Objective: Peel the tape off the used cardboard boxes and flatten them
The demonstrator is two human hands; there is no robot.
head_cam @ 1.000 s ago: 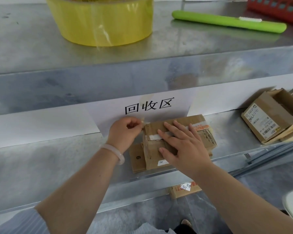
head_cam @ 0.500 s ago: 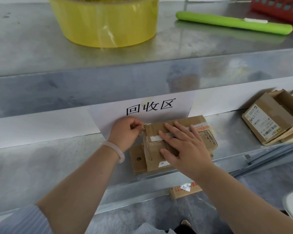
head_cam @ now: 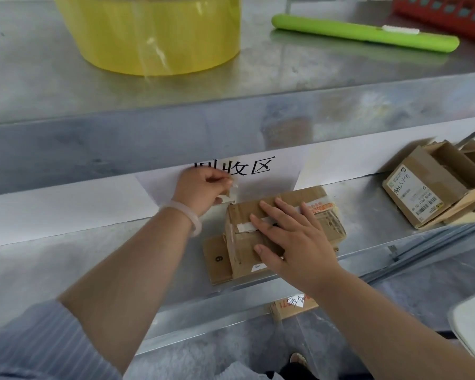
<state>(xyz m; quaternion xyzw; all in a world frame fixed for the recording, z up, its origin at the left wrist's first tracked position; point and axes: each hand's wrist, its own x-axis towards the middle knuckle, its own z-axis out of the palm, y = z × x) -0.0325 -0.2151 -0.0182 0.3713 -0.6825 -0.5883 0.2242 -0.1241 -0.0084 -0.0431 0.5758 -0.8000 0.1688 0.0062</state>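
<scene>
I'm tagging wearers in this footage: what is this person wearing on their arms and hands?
The left hand has a pale, milky-white bangle round its wrist, and a light blue-grey pinstriped sleeve shows on the upper left arm. The right hand and its forearm are bare: no ring, watch, glove or sleeve is in view.

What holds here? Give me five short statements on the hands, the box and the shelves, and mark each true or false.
1. The right hand lies flat on the cardboard box. True.
2. The left hand pinches a strip of tape beside the box's left end. True.
3. The green knife is in the right hand. False: it lies on the upper shelf.
4. The yellow tape roll stands beside the box. False: it stands on the upper shelf.
5. The box rests on bare metal. False: a flat piece of cardboard lies under it.
</scene>
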